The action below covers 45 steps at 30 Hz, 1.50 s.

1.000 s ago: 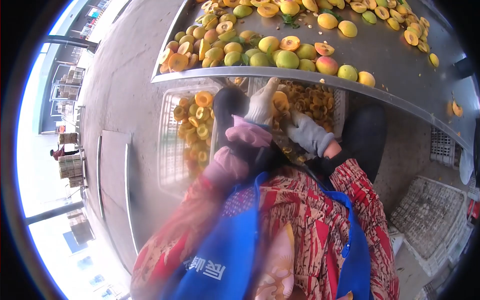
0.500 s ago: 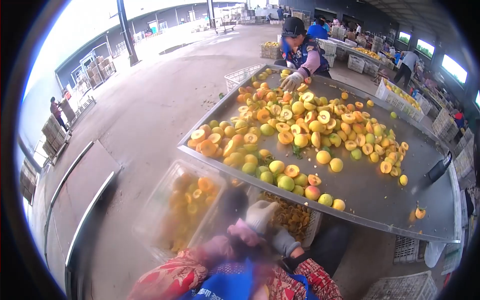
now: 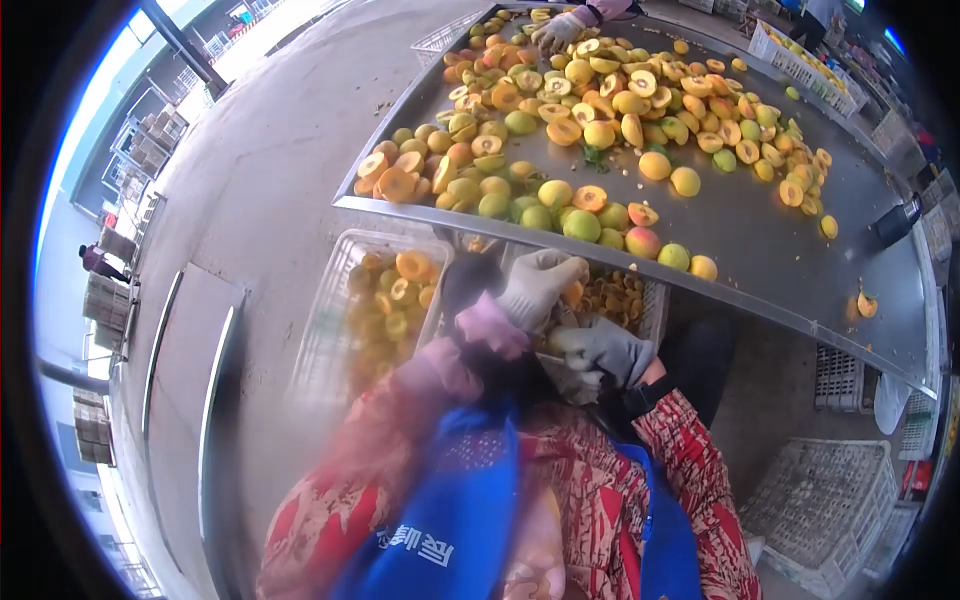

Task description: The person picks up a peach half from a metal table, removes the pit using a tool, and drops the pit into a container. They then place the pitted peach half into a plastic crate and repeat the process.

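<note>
My left hand (image 3: 538, 287), in a whitish work glove with a pink cuff, is closed beside an orange piece of peach (image 3: 573, 293) at its fingertips. Just below and to its right, my right hand (image 3: 607, 352), in a grey glove, has its fingers curled together; what they grip is hidden. Both hands are above a crate (image 3: 655, 310) of small brown-orange pieces, below the metal table's edge. To the left stands a white crate (image 3: 325, 300) holding yellow and orange peaches, some cut open.
A metal table (image 3: 740, 265) with a raised rim carries many whole and halved peaches (image 3: 600, 110). A co-worker's gloved hand (image 3: 558, 32) is among them at the far side. A dark cylinder (image 3: 893, 225) lies at the right; a plastic crate (image 3: 825, 505) sits on the floor.
The view has tilted down, so the table sits higher in the picture. My right hand has come up beside my left, and an orange peach piece now shows between them.
</note>
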Tool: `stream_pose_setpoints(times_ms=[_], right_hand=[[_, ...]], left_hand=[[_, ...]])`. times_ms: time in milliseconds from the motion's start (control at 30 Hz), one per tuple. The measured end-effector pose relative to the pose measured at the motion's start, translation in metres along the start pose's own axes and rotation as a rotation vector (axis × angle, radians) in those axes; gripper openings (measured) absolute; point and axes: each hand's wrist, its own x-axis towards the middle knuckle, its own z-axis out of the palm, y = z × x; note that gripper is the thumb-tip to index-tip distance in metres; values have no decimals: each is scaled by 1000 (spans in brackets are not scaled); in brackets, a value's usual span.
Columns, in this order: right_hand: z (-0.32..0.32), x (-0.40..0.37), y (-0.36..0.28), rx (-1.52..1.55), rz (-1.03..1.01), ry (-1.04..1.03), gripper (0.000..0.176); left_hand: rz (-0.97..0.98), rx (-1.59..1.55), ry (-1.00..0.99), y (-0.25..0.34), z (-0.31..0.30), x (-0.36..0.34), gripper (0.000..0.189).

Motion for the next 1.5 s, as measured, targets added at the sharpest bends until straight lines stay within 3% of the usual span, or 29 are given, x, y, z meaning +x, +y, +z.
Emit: stream_pose_setpoints(times_ms=[33,67,200,267,333,400,433,500,533,567,600,633,700,767,800,833,867,900,967,1000,1100,1200,1233,1300,1400,1467,1500], right_hand=[[3,-3,-1,199,6,-33,11],[6,-5,0,354,119,-35,8],[2,-5,6,434,81,-102,14],[-11,2,19,457,56,-156,15],[-18,3,33,480,42,-201,17],[-20,-1,39,578,-100,-376,18],[-16,-4,42,578,-97,-375,18],[-6,-12,42,563,-269,-186,22],[-8,-14,37,545,-270,-189,22],[-10,-15,32,543,-242,-200,23],[-12,-17,28,546,-212,-209,24],[-13,-11,28,528,-215,-213,24],[-25,18,50,-43,149,552,27],[-89,53,135,-1389,312,326,31],[-85,51,132,-1397,304,328,31],[-75,46,120,-1009,275,476,31],[-66,40,102,-614,240,603,31],[-55,29,79,-620,239,610,31],[-36,-1,24,-189,101,471,31],[-37,-16,3,-186,96,506,31],[-51,-51,-47,-177,-202,609,26],[-98,-87,-80,-157,-218,855,22],[-118,-97,-86,-154,-227,1013,22],[-166,-118,-95,-184,-265,1291,23],[-262,-157,-83,-204,-415,1619,21],[-304,-193,-84,-233,-347,1792,23],[-322,-212,-83,-262,-271,1932,25]], left_hand=[[33,25,-18,8,4,-11,22],[931,414,-144,-14,-8,1,21],[883,464,-195,-6,-1,3,21],[83,-316,-176,-3,9,5,27],[49,-349,-161,-6,15,5,30],[-18,-459,-128,-10,23,9,38],[-19,-462,-128,-12,26,9,38],[-45,-754,-67,-12,33,8,37],[243,-641,-118,-26,23,22,37],[409,-348,-5,-17,10,21,34],[222,-645,178,-11,-3,17,30],[299,-593,281,-5,-23,11,27],[376,-401,419,-15,-93,10,23],[305,-59,711,-21,-147,-4,27],[275,279,777,-37,-180,-7,28],[237,615,830,-49,-205,-9,30],[76,744,844,-39,-212,-16,32],[-91,870,849,-28,-214,-22,33],[179,733,834,-20,-215,-13,28],[329,641,696,-15,-216,-1,27],[298,913,650,26,-186,31,42],[384,994,580,56,-139,65,41],[357,1036,555,69,-117,70,38],[591,1160,516,55,-112,99,36],[771,1293,434,32,-99,116,37],[636,1398,351,34,-69,110,32],[852,1529,190,29,-75,112,30]])
